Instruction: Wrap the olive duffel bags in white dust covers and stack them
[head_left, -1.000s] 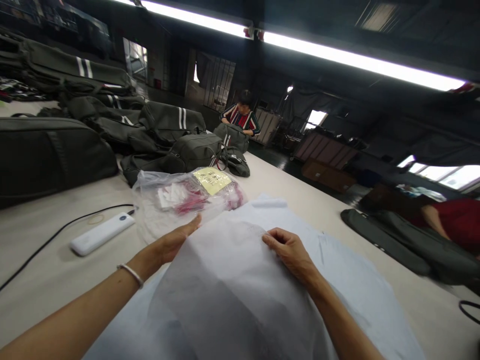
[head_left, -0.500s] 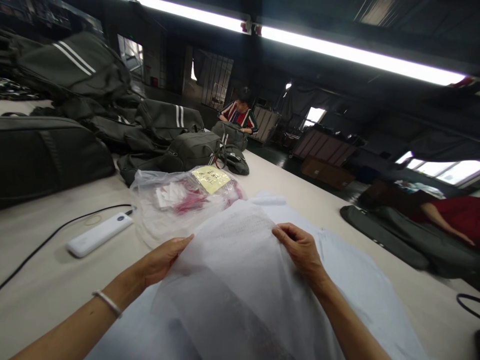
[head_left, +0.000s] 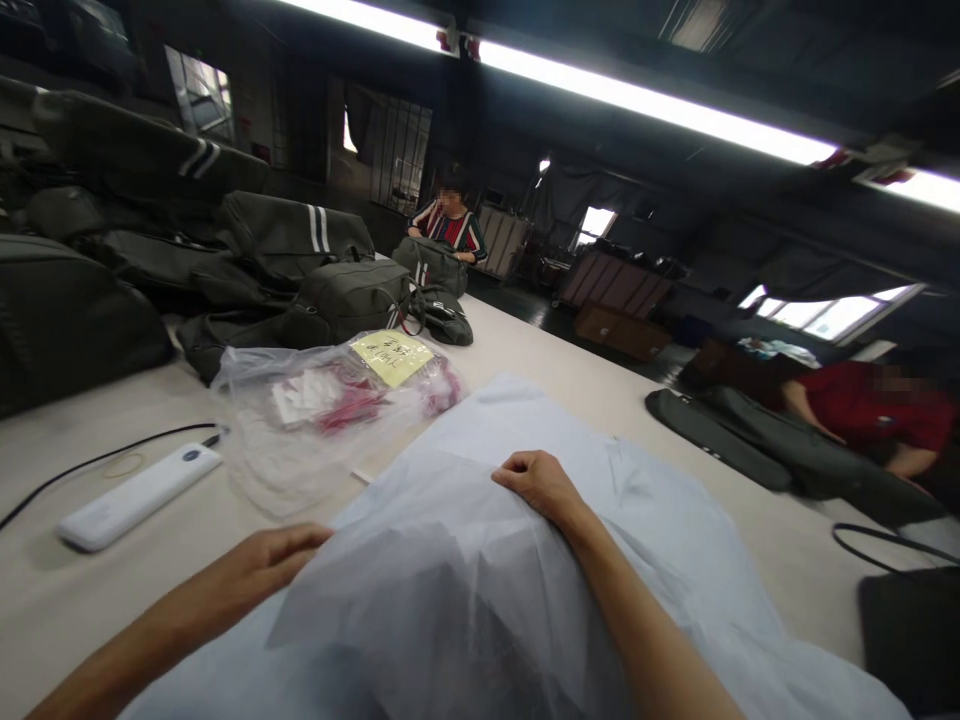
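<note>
A thin, translucent white plastic bag (head_left: 420, 560) is spread in front of me, its near part raised and creased. My right hand (head_left: 536, 485) pinches its upper part between thumb and fingers. At the left edge, my left hand (head_left: 281, 555) grips the bag, with its fingertips partly hidden by the plastic. Underneath lie pale blue-white plastic bags (head_left: 675, 540), spread over the table (head_left: 517, 345). Whatever is beneath the raised plastic cannot be made out.
Left of the bags lie a clear bag (head_left: 255, 400) with red and white contents and a yellow label (head_left: 394, 357), and a white power bank (head_left: 139, 495) with a black cable. Dark green bags (head_left: 345, 300) crowd the far left. Two people (head_left: 450, 225) work beyond, one in red (head_left: 874, 400).
Both hands have moved left and the right one a little farther out. The printed plastic held up between them now hangs lower and more crumpled. My view has turned right.
</note>
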